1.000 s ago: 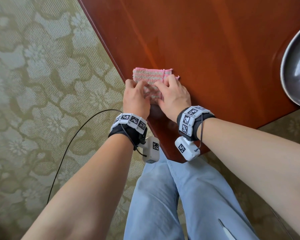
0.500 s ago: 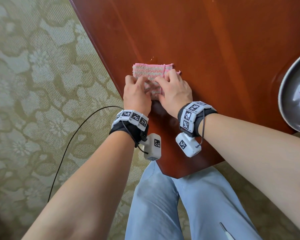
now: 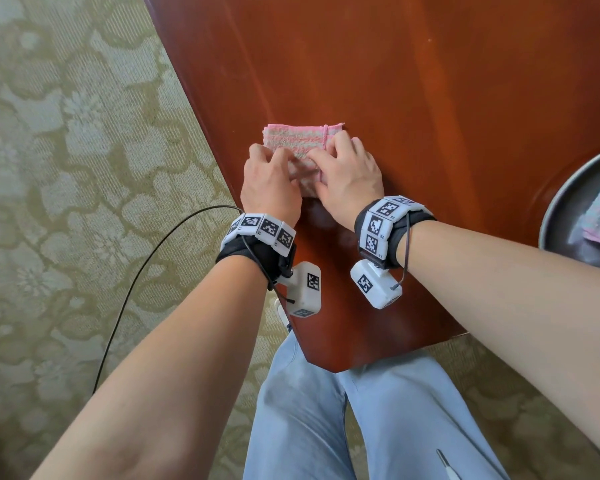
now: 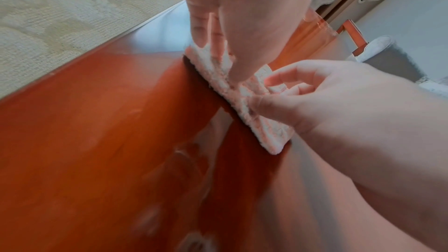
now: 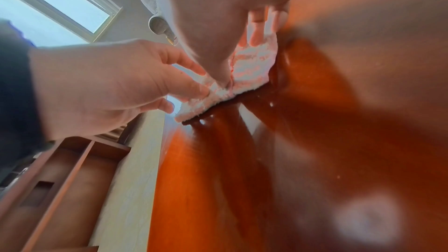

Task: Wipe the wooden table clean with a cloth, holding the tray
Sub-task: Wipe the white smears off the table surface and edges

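Change: over the last second, cloth (image 3: 302, 147) seen pushed up-frame along the bench (image 3: 430, 98) left edge; both hands carried with it.
Left hand (image 3: 269, 187): fingers curled, pinching cloth's near-left part.
Right hand (image 3: 350, 178): fingers bent, pinching cloth's right part.
Tray (image 3: 561, 216): right frame edge, unheld.
Meaning: wiping judged underway; tray hold not yet made.

Both forearms reach forward, wrists close together; the left hand (image 3: 270, 181) and right hand (image 3: 350, 174) sit side by side, fingers bent, pinching.
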